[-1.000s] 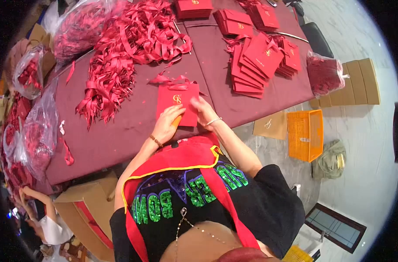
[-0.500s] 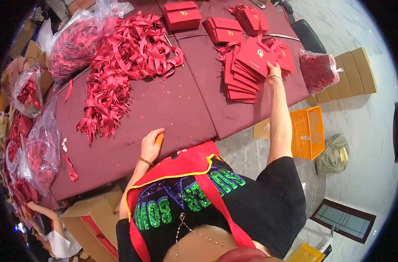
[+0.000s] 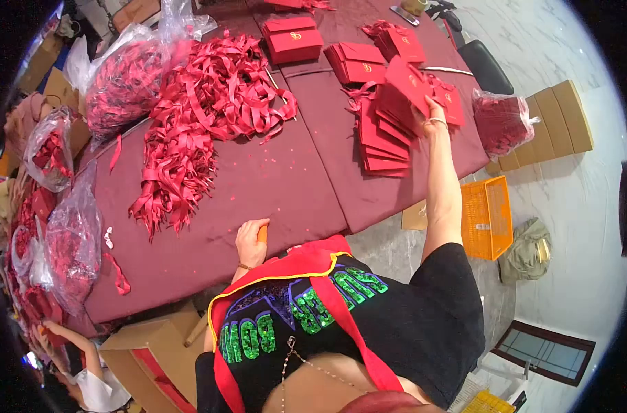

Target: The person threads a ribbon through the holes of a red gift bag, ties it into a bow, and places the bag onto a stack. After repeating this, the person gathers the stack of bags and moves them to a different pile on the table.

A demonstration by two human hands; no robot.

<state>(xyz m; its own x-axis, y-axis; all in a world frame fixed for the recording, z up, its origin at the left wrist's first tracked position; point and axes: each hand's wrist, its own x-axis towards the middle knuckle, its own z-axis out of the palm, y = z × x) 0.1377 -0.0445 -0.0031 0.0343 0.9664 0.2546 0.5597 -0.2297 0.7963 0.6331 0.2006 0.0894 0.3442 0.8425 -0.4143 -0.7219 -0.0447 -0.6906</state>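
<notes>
My right hand [image 3: 434, 113] grips the lower edge of a red paper gift bag [image 3: 404, 84] with a small logo. That bag is tilted up over a fanned stack of red bags [image 3: 384, 146]. By the table's front edge, my left hand [image 3: 250, 241] is curled with a small orange object [image 3: 262, 233] at its fingers; its kind I cannot tell. More stacks of bags surround the right hand: one bag stack [image 3: 355, 63] behind it and another [image 3: 401, 43] farther back.
A big heap of red ribbons [image 3: 210, 103] covers the table's left half. Plastic bags of red ribbon [image 3: 124, 86] line the left edge. An orange basket [image 3: 487, 217] and cardboard boxes [image 3: 559, 117] stand to the right. A co-worker's arm [image 3: 79, 341] shows at lower left.
My right hand has tipped the gripped bag up more steeply over the stack. My left hand has shifted slightly right and down along the table edge. The whole view has moved a little.
</notes>
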